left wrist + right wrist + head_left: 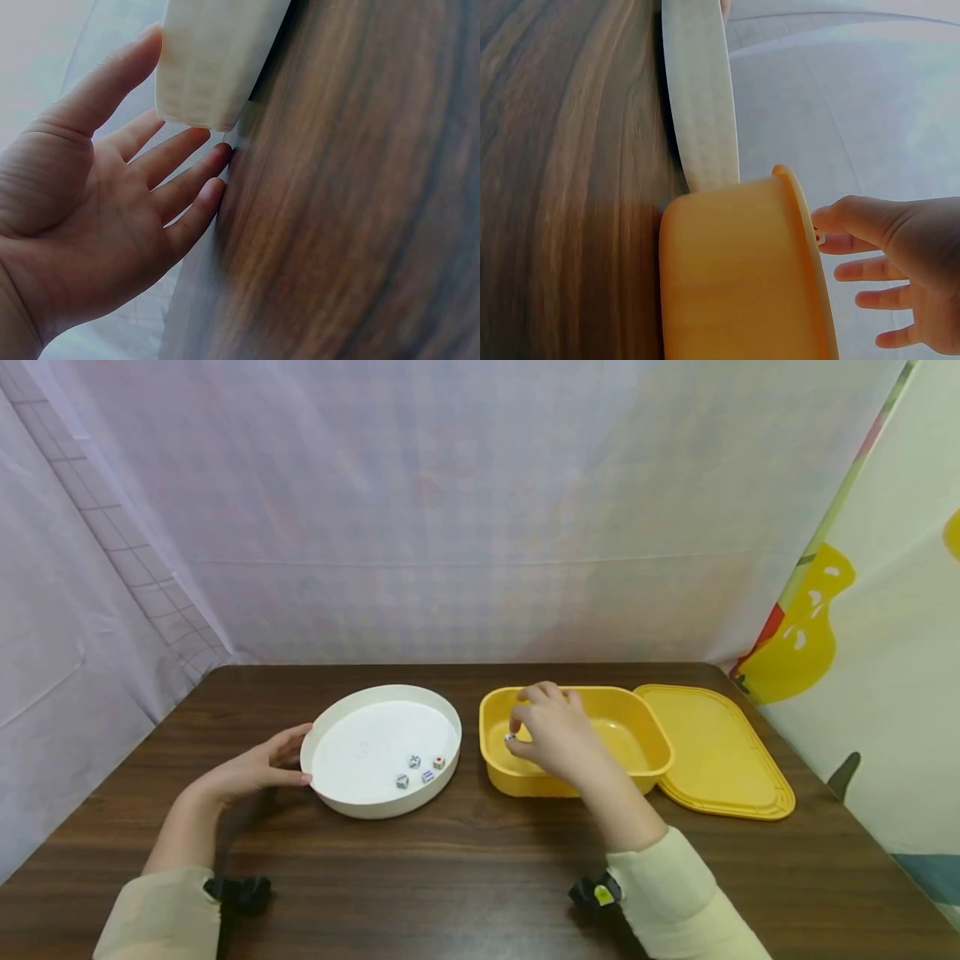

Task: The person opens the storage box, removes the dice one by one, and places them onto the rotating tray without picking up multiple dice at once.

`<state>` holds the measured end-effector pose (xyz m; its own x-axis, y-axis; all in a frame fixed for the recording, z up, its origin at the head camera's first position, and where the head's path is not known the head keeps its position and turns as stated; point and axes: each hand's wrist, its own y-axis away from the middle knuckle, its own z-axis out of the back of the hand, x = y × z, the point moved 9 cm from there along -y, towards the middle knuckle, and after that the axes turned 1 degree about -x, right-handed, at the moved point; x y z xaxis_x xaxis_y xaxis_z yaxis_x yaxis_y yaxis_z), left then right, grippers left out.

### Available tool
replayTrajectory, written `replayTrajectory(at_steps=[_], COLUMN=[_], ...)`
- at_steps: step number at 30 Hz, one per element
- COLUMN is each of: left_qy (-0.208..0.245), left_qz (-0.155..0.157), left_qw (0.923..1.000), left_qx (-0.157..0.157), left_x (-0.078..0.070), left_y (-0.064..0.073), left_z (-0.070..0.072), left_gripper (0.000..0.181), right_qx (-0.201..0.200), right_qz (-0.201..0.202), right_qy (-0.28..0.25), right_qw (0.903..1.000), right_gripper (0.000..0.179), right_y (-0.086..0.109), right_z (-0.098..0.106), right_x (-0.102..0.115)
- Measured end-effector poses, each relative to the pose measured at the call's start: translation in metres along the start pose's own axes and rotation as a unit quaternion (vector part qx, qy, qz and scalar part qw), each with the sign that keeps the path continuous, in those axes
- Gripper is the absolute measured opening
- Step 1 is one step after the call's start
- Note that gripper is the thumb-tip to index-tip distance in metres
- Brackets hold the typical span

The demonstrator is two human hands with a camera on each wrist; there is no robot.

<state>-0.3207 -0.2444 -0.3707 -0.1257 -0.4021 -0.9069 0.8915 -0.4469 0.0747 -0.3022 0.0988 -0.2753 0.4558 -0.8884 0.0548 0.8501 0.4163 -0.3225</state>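
Over the yellow tub (525, 783), my right hand (558, 731) pinches a white die (510, 737) between thumb and finger. The right wrist view shows that die (820, 237) partly hidden, just past the tub's rim. My left hand (258, 768) touches the left side of the round white tray (382, 810), thumb and fingertips at its rim, the fingers fairly straight. In the left wrist view the fingers of the left hand (120, 202) spread beside the tray wall (214, 67). Several dice, one of them a die with a red dot (438, 762), lie at the tray's right front.
A yellow lid (720, 752) lies flat at the tub's right, one edge against or under it. All of this stands on a dark wooden table (420, 877). A pale curtain (480, 527) hangs behind the table's far edge.
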Motion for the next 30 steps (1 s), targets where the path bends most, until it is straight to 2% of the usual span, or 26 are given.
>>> replayTrajectory(at_steps=[22,30], left_qy=[0.003,0.008], left_qz=[0.006,0.001], left_qw=[1.0,1.0], left_qx=[0.006,0.001], left_x=[0.003,0.002], left_y=[0.0,-0.001], left_z=[0.001,0.001], left_gripper=[0.092,0.092], right_qx=[-0.003,0.011], right_qz=[0.022,0.032], right_qy=[-0.006,-0.002], right_qw=[0.9997,0.9994], right_gripper=[0.013,0.014], right_y=[-0.016,-0.025], right_z=[-0.005,-0.015], right_x=[0.037,0.054])
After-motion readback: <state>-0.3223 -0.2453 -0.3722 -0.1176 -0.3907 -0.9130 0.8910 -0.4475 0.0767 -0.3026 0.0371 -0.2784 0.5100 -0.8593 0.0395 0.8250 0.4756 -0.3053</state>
